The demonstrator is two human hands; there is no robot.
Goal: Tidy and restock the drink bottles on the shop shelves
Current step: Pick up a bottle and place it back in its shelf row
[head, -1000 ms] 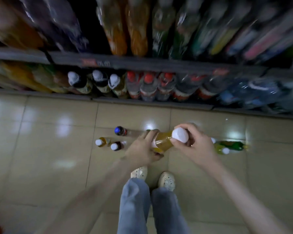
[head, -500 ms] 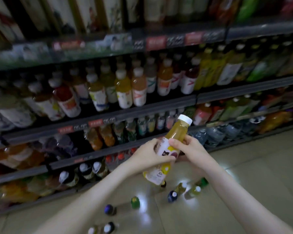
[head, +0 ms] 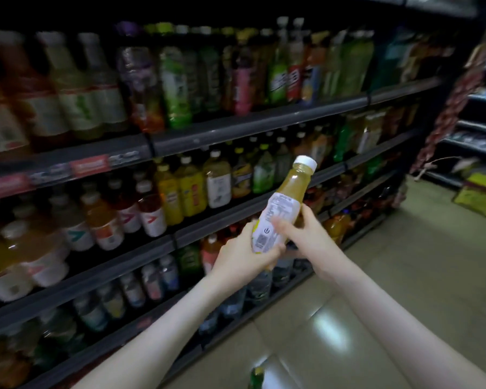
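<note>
Gripping a juice bottle [head: 285, 209] with both hands, the person now has it raised in front of the shelves [head: 236, 130], level with the lower middle rows. Half a second ago it was lower, above loose bottles lying on the floor [head: 404, 276]. Only one green bottle [head: 256, 377] shows down there now, at the bottom edge of view. The bottle has also been turned: the white back of its label with small print and a barcode faces out, where a dark picture showed before.

The left hand [head: 247, 254] curls round the base. The right hand [head: 303, 234] clasps the label's middle, one finger blurred across it. The bottle tilts up and to the right, its white cap [head: 305, 162] on, and is full of cloudy yellow drink up into the neck.

Behind it, the top row holds tall bottles with green, red and pink labels. The next row holds yellow juices and red drinks with white labels. Further down stand clear, water-like bottles, too blurred to read. Red price tags [head: 90, 165] sit on a shelf edge.
</note>
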